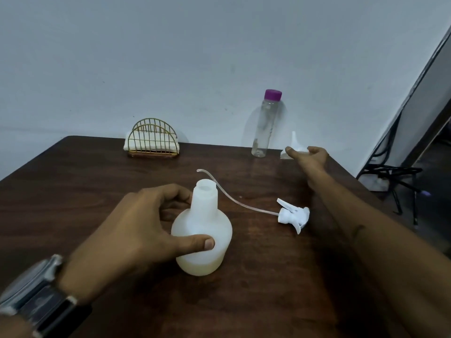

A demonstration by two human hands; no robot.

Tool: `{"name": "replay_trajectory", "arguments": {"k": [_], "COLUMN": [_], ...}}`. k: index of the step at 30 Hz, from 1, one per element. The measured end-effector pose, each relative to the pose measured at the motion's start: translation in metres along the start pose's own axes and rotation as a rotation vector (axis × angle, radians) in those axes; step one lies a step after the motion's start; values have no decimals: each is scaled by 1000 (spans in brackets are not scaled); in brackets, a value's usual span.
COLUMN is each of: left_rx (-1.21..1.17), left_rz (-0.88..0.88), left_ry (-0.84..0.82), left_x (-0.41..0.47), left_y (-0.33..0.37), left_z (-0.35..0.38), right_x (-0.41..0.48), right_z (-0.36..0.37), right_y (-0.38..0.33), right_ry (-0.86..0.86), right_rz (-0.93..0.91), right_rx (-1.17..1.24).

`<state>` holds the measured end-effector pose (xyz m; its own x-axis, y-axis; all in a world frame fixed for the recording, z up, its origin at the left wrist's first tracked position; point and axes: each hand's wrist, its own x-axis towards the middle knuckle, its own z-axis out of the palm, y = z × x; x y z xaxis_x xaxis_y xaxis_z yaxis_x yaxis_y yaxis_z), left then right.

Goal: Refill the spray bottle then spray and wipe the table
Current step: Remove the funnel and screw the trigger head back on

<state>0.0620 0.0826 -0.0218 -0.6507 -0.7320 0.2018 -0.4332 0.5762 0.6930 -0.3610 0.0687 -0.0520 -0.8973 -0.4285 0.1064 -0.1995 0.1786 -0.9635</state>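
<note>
A white translucent spray bottle (pixel 207 230) stands upright on the dark wooden table (pixel 97 181), its neck uncapped, a little yellowish liquid at the bottom. My left hand (pixel 136 230) grips its body, thumb in front and fingers behind the neck. The white trigger head (pixel 292 215) with its long clear tube lies on the table to the bottle's right. My right hand (pixel 310 157) reaches to the far right edge, fingers spread around a small white funnel (pixel 296 145), which it partly hides. A clear bottle with a purple cap (pixel 264 125) stands just left of the funnel.
A gold wire holder with white napkins (pixel 152 142) sits at the table's far edge by the wall. A watch is on my left wrist. Black cables and a stand lie on the floor beyond the table's right side.
</note>
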Motion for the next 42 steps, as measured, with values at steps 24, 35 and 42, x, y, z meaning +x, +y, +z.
{"name": "replay_trajectory", "arguments": {"k": [24,35,42], "left_rx": [-60,-117,-123], "left_rz": [-19,-33,-34], "left_ry": [40,80,73], "left_x": [-2,-7,-8], "left_y": [-10,-8,-5], "left_z": [5,9,10], "right_x": [2,-119,-156], "right_z": [25,-57,-60], "right_y": [-7,-25,-19], "right_ry": [-113,-502,-455], "right_rz": [-49,-53,134], "right_rx": [-499,-953,-653]}}
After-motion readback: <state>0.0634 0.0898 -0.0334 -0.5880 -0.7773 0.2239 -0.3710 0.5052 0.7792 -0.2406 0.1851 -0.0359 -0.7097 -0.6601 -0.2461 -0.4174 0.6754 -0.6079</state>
